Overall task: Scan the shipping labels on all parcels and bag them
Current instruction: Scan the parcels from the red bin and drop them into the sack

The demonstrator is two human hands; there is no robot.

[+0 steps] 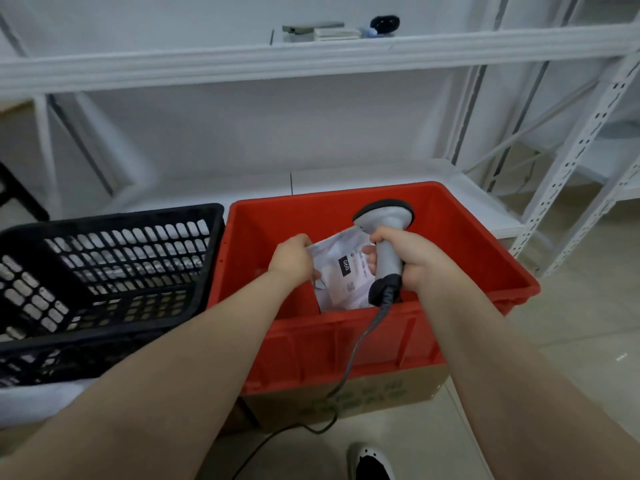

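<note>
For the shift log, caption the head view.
Left hand holds parcel over red crate; right hand grips scanner.

Red crate (346,334), black lattice basket (104,271), white parcel (343,275), grey scanner (384,237).

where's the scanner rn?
Head view, right of centre: the scanner is gripped in the right hand over the red crate, right beside the white parcel that the left hand holds.

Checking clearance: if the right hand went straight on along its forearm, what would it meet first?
Likely the white parcel the left hand holds, beside the scanner; depth is unclear.
</note>
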